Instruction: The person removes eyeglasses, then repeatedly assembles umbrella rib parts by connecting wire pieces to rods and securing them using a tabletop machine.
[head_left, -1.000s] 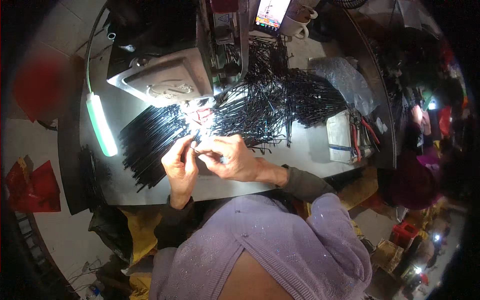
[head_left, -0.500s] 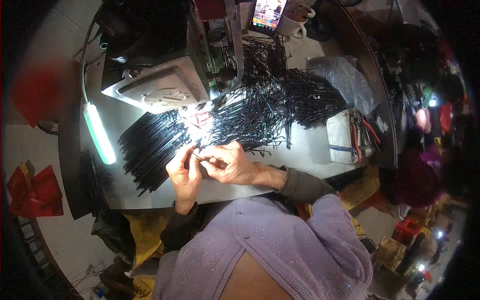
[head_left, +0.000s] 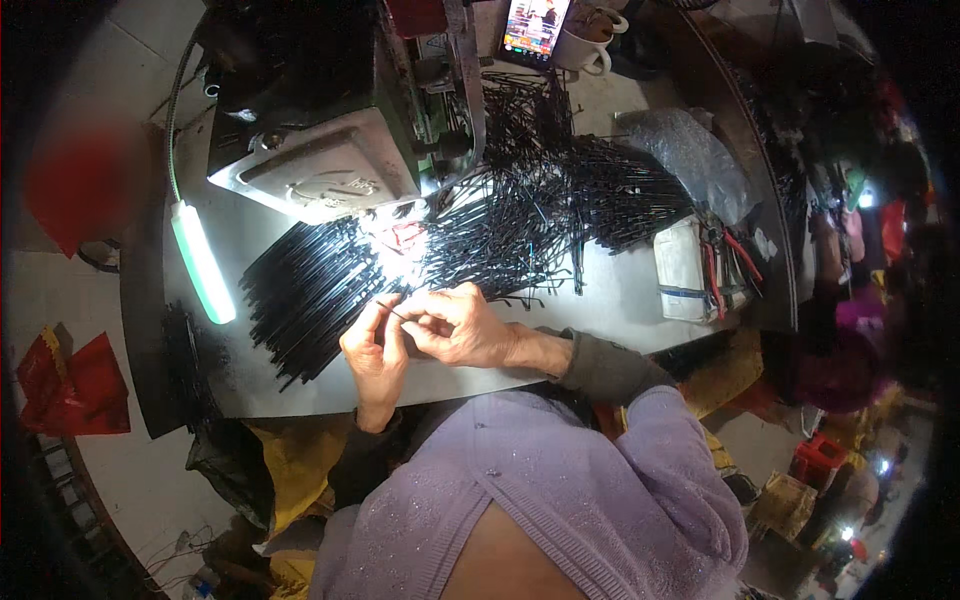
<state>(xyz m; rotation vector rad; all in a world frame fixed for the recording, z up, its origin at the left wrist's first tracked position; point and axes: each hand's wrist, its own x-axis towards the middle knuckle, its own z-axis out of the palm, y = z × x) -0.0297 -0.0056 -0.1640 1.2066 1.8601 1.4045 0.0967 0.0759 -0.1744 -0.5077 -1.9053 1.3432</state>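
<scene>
My left hand and my right hand meet at the table's near side, below the bright spot under a machine head. Pinched between their fingertips is a thin dark rod, only a short piece of which shows. Both hands are closed on it, the left from its left end and the right from the other side. Just beyond the fingers, a fanned bundle of straight black rods lies on the left. Further right spreads a tangled heap of black rods, several with bent ends.
A lit tube lamp on a flexible neck stands at the left. Another rod bundle, a clear plastic bag, a white box and red-handled pliers lie right. A phone and a mug stand at the back.
Both hands stay together on the rod, and the left has shifted its fingers slightly. The whole view has moved a little. Nothing has been let go.
</scene>
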